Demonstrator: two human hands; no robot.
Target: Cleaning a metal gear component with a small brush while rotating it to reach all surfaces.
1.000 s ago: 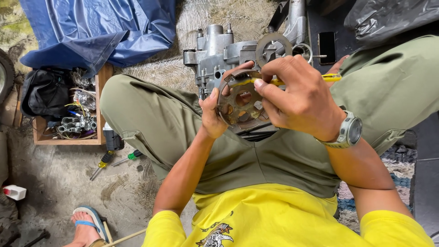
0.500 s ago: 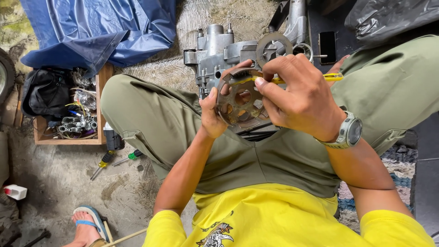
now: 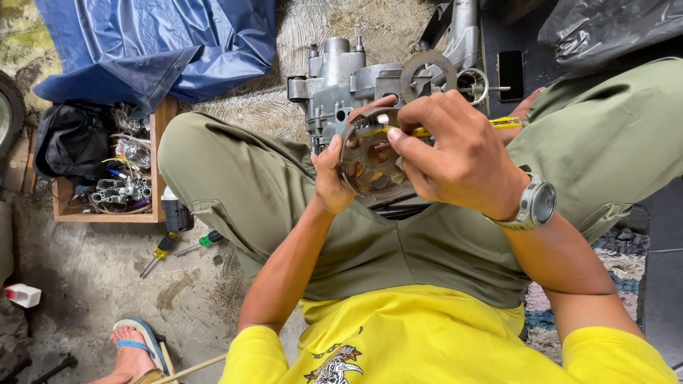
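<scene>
- Left arm comes up from the lap, elbow bent; the left hand [image 3: 333,178] sits upright against the left edge of the round metal disc [image 3: 370,158], thumb pointing up along its rim, fingers wrapped behind and clamped on it
- Right arm crosses in from the right, grey wristwatch [image 3: 535,206] on the wrist; the right hand [image 3: 459,153] arches over the disc, fingers curled tight together and pinched on a yellow-handled tool [image 3: 506,122] laid across the disc's top
- The disc sits between both hands, above the lap and just in front of the grey engine casing [image 3: 356,78]; it is rusty brown, pierced with round holes, its face tilted toward the camera
- Off to the left: a wooden box [image 3: 107,213] of parts, two screwdrivers [image 3: 181,247] on the ground, a blue tarp [image 3: 156,43] behind
</scene>
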